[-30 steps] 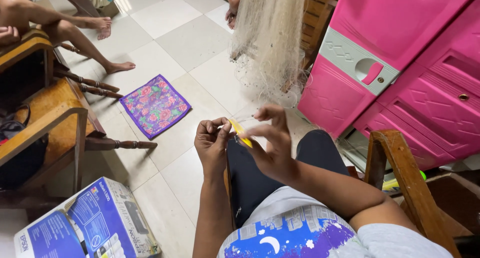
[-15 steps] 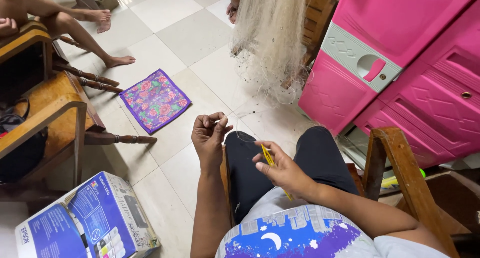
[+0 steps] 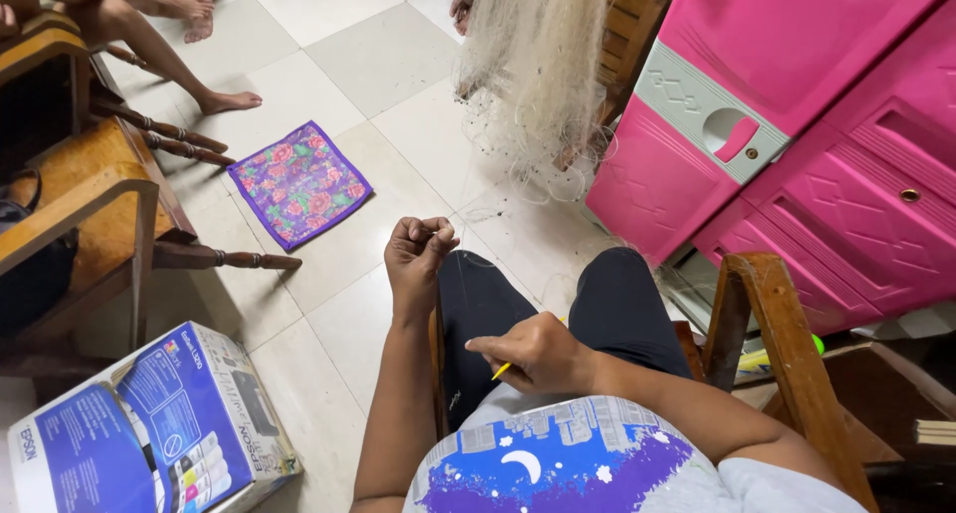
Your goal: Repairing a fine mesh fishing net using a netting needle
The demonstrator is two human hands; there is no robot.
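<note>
Yellow netting needle (image 3: pixel 503 370) pokes from right hand (image 3: pixel 538 352); left hand (image 3: pixel 418 252) fisted apart.

- Pale square tiles (image 3: pixel 329 55) are covering the floor, taking soft, even light.
- A floral purple mat (image 3: pixel 299 182) is lying flat on the tiles — just beside a wooden chair (image 3: pixel 95 199) at the left.
- A pink plastic cabinet (image 3: pixel 797 125) is filling the upper right.
- A blue-and-white printer box (image 3: pixel 149 433) is sitting at the lower left.
- Another wooden armrest (image 3: pixel 782 364) is rising at the right — below the cabinet.
</note>
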